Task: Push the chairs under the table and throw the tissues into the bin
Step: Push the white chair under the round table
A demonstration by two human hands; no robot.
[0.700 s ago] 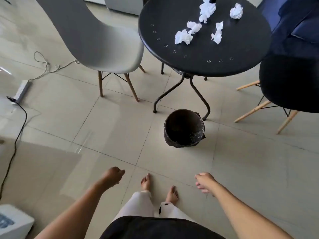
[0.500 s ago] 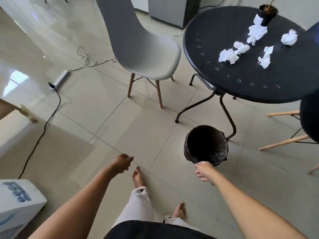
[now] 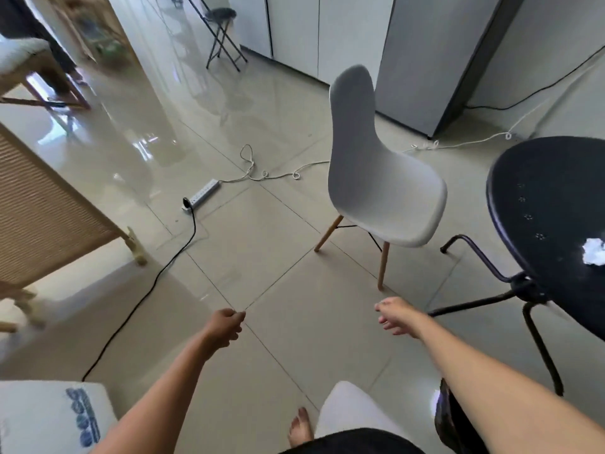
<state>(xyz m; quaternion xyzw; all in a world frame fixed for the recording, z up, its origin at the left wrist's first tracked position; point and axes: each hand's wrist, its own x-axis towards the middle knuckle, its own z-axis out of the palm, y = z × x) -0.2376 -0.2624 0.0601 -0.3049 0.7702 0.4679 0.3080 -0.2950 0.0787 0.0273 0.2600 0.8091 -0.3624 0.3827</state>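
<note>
A grey shell chair (image 3: pixel 376 178) on wooden legs stands ahead of me, its seat turned toward the round black table (image 3: pixel 553 204) at the right edge. One crumpled white tissue (image 3: pixel 594 251) shows on the tabletop; the others are out of frame. The black-lined bin (image 3: pixel 450 417) peeks out at the bottom right, mostly hidden behind my right forearm. My left hand (image 3: pixel 224 327) is curled into a loose fist and holds nothing. My right hand (image 3: pixel 396 316) hangs with relaxed, parted fingers, empty, a short way in front of the chair's front leg.
A white power strip (image 3: pixel 204 193) with a black cable and a white cord lies on the tiled floor to the left of the chair. A slatted wooden panel (image 3: pixel 42 211) stands at left, a white box (image 3: pixel 49 417) at bottom left, a folding stool (image 3: pixel 222 37) far back.
My view has swung left and I have stepped forward: the grey chair is now centred, the table has slid to the right edge, the black chair has left the frame. Both hands stay empty.
</note>
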